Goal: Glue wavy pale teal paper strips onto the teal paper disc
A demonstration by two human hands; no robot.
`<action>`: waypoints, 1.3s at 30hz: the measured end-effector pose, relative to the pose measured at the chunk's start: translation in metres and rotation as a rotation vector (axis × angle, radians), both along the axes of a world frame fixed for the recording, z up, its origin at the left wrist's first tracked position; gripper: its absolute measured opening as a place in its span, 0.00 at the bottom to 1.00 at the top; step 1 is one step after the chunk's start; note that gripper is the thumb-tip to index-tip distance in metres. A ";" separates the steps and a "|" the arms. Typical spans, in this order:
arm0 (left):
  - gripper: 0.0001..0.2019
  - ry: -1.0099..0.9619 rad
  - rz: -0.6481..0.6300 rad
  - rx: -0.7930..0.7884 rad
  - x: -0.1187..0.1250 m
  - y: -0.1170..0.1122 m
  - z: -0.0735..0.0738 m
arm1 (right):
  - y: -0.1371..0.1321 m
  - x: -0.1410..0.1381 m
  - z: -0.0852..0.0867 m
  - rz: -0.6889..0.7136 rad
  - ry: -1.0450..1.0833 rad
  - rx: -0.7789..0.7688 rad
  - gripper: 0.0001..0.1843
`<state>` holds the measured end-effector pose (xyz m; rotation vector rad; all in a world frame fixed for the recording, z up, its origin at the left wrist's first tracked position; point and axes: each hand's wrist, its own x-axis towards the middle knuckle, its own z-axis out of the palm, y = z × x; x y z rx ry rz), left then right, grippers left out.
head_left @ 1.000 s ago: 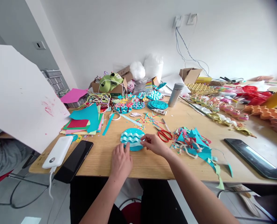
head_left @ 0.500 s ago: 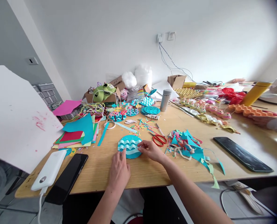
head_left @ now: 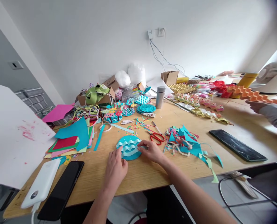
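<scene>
A round blue disc (head_left: 130, 137) lies on the table before me, with wavy light-blue paper strips across it. The lowest paper strip (head_left: 130, 152) runs nearly flat between my hands. My right hand (head_left: 150, 150) is closed, thumb and forefinger pinching this strip's right end at the disc's edge. On the left edge rest the fingertips of my left hand (head_left: 115, 166), pressing near the strip's other end, the thumb held apart. Just behind the right hand lie red-handled scissors (head_left: 157, 139). A blue strip (head_left: 99, 137) and a tape roll (head_left: 105, 127) lie beyond the left hand.
Paper scraps (head_left: 184, 140) lie at the right, near a dark phone (head_left: 237, 145). Coloured sheets (head_left: 68, 143), a power bank (head_left: 40, 183) and a black phone (head_left: 61, 189) occupy the left. Behind stand a flask (head_left: 160, 97) and finished decorations. Another person's hand (head_left: 257, 106) holds an orange egg tray (head_left: 252, 94).
The camera view has turned slightly to the right. My hands keep nearly the same hold at the disc. The other person's hand and egg tray now show more clearly.
</scene>
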<state>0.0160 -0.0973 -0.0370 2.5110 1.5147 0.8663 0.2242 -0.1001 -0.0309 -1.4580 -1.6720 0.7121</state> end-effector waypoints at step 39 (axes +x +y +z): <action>0.02 0.050 -0.283 0.151 0.000 0.018 -0.007 | -0.005 -0.020 -0.015 0.043 -0.613 0.619 0.09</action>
